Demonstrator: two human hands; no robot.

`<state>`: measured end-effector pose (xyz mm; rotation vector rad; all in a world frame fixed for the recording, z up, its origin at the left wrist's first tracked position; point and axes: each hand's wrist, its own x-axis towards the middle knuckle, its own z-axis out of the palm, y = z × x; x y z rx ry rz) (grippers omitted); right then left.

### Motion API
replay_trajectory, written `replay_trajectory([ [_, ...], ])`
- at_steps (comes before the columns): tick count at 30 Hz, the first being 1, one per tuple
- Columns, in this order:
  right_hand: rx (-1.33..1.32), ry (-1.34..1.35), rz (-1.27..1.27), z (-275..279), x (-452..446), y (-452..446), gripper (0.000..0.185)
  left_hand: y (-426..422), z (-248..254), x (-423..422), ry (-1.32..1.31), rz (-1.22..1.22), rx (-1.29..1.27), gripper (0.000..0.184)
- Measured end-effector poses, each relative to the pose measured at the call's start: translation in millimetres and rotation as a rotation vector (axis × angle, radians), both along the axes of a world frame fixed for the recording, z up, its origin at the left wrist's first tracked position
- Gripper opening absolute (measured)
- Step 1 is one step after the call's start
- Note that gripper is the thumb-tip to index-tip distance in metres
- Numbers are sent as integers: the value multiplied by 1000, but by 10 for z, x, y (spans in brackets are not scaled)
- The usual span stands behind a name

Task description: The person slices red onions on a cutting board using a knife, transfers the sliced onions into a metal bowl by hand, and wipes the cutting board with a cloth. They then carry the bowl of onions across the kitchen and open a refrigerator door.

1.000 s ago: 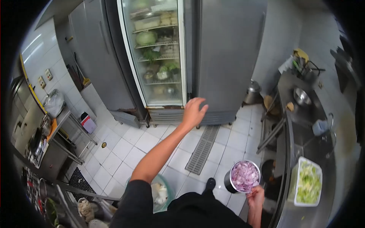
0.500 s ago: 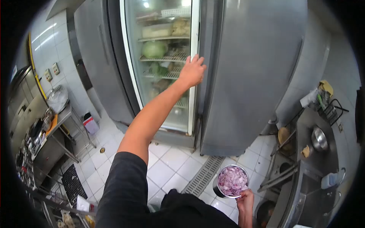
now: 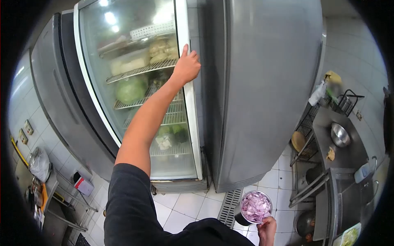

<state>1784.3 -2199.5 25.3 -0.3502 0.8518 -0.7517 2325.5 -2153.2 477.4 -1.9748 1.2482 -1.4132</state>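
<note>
My left hand (image 3: 187,67) reaches up to the white frame of a glass refrigerator door (image 3: 186,98), its fingers curled around the right edge. Whether the door stands slightly ajar I cannot tell. Behind the glass, wire shelves hold a green cabbage (image 3: 131,90), a pale container (image 3: 130,62) and other food blurred by the pane. Low on my right side, my right hand (image 3: 267,228) grips a metal pot (image 3: 243,218) by its rim or handle; its fingers partly cover that spot. Chopped red onions (image 3: 255,206) fill the pot nearly to the top.
Tall grey steel cabinets flank the glass door, one on the right (image 3: 266,90) and one on the left (image 3: 61,94). A steel counter (image 3: 328,119) with a metal bowl (image 3: 340,135) runs along the right wall. A drain grate (image 3: 230,207) crosses the tiled floor.
My view has moved closer to the refrigerator and turned right. My left fingers, looser on the door edge before, now curl around it. The pot of onions stays in my right hand.
</note>
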Motion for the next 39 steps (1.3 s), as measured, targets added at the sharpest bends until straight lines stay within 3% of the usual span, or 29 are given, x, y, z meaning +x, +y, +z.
replay_trajectory([
  [1, -12, 11, 3, 49, 49, 1, 15, -30, -23, 73, -105, -119, -69, 15],
  [9, -104, 77, 91, 343, 471, -318, 13, 71, 0, -120, -51, -72, -113, 23],
  [15, -226, 52, 364, 668, 913, -789, 14, 752, -104, -1046, -88, -351, -282, 22],
  [21, -291, -59, 691, 1028, 1770, -1004, 13, 1789, -217, -2085, -121, -381, -502, 14],
  [23, -299, -94, 768, 1249, 2110, -921, 11, 2118, -285, -2361, -113, -366, -665, 16],
  [25, -272, -146, 826, 1529, 2419, -746, 10, 2516, -352, -2574, -75, -234, -788, 37],
  [29, -222, -285, 973, 2068, 3123, -447, 10, 3179, -400, -2614, 3, -442, -1012, 63],
  [34, -306, -412, 953, 2849, 4039, 22, 12, 4177, -330, -2610, -120, -350, -1112, 59],
  [39, -395, -472, 863, 3480, 4800, 336, 14, 5125, -311, -2517, -79, -333, -1304, 48],
])
